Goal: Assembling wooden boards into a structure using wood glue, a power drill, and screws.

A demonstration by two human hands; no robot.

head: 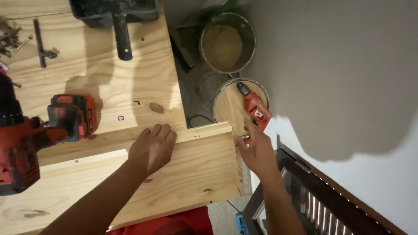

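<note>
Fastening step: left hand [152, 147] lies flat, open, steadying the pine board [191, 174] on the bench [109, 82]. Right hand [257, 150] grips the red drill [254, 106]; next, likely align its bit at the board's end.

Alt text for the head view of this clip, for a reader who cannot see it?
Seen from above, the left hand lies flat on a pine board on a plywood bench, while the right hand reaches past the board's end to a small red drill beside two round tins. A large red cordless drill lies at the left edge.
</note>
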